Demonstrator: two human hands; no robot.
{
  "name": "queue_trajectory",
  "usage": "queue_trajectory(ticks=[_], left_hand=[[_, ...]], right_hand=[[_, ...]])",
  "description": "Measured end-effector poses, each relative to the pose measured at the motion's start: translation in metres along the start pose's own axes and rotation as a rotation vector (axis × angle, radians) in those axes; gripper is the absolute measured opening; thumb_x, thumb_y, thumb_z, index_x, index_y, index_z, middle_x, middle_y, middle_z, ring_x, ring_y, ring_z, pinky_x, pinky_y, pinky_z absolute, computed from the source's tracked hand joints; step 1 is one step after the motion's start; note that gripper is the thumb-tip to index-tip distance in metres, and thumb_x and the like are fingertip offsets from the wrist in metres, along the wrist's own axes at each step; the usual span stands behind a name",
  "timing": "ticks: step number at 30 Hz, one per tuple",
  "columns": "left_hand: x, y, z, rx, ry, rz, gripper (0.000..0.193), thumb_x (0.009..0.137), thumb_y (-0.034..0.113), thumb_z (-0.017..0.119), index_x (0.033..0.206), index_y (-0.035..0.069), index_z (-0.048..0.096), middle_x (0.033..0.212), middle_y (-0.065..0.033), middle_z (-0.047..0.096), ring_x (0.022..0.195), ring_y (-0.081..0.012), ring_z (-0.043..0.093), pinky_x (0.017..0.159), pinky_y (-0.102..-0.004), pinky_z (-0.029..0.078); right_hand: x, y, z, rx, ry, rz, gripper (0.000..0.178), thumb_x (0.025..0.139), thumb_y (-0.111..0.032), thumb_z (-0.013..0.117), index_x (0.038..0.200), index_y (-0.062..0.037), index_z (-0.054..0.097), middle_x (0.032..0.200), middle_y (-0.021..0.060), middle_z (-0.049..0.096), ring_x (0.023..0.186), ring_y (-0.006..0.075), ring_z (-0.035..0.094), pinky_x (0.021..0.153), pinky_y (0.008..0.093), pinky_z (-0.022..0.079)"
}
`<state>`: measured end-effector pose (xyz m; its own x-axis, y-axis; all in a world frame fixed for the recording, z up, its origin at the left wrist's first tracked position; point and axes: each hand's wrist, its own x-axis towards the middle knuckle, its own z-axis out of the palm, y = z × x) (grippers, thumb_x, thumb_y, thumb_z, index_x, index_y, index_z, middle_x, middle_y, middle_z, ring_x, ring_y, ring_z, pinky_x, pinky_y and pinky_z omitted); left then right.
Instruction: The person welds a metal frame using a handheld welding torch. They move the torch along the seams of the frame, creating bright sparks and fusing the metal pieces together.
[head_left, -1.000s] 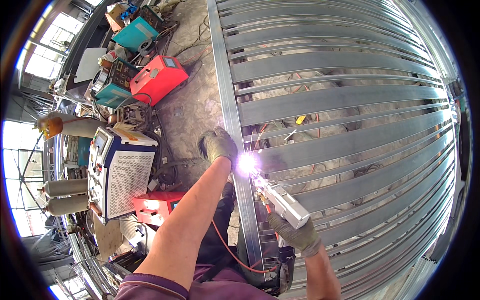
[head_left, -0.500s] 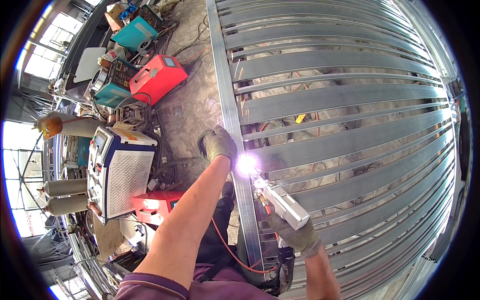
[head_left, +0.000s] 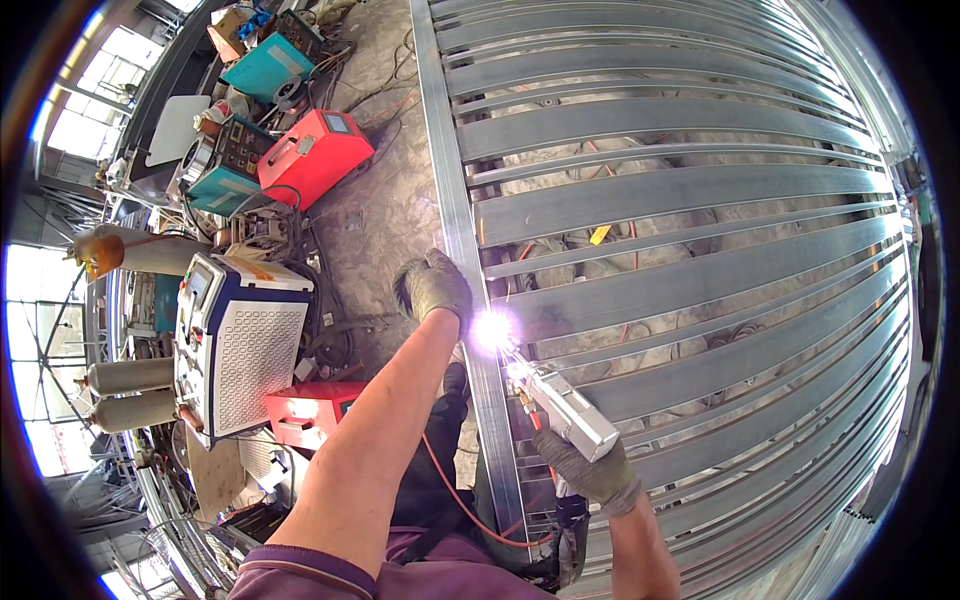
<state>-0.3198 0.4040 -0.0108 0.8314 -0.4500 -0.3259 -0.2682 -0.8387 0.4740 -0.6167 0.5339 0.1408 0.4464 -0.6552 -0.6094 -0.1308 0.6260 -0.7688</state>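
A bright violet-white welding glare (head_left: 493,330) burns where a flat slat meets the long side tube (head_left: 455,190) of a grey metal frame. My right hand (head_left: 592,470), in a grey-green work glove, is closed round a silver handheld welding torch (head_left: 570,408). The torch's nozzle points up and left into the glare, which hides the exact contact point. My left hand (head_left: 437,285), gloved alike, lies against the tube's outer edge just above and left of the glare. Its fingers are curled, and what they may grip is hidden.
Parallel slats (head_left: 660,195) span the right side above a concrete floor with hoses. Leftward stand a white cabinet machine (head_left: 255,325), red boxes (head_left: 318,160) (head_left: 300,412), teal machines (head_left: 270,68) and gas cylinders (head_left: 135,376). A red hose (head_left: 455,490) runs near my legs.
Orange spark streaks beside the side tube have mostly gone. Both hands and the torch keep nearly the same place, and the glare still burns.
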Motion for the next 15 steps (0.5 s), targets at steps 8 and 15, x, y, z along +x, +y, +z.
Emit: queue_trajectory(ticks=[8, 15], left_hand=[[0.012, -0.014, 0.011, 0.079, -0.035, 0.008, 0.062, 0.11, 0.048, 0.032, 0.139, 0.001, 0.061, 0.143, -0.0258, 0.062, 0.134, -0.0421, 0.059, 0.111, -0.0466, 0.047], [-0.001, 0.001, -0.001, 0.03, -0.05, 0.01, 0.061, 0.111, 0.045, 0.031, 0.137, -0.001, 0.062, 0.142, -0.0272, 0.062, 0.135, -0.0433, 0.058, 0.111, -0.0476, 0.047]], right_hand=[[0.001, 0.006, 0.0, 0.046, 0.015, -0.024, 0.039, 0.094, -0.007, 0.08, 0.13, 0.0034, 0.068, 0.097, 0.0074, 0.077, 0.077, 0.0109, 0.075, 0.062, 0.0267, 0.061], [0.0, 0.017, -0.002, 0.01, 0.011, -0.069, 0.04, 0.093, -0.009, 0.082, 0.13, 0.0006, 0.068, 0.097, 0.0044, 0.077, 0.082, 0.0092, 0.074, 0.066, 0.0263, 0.061]])
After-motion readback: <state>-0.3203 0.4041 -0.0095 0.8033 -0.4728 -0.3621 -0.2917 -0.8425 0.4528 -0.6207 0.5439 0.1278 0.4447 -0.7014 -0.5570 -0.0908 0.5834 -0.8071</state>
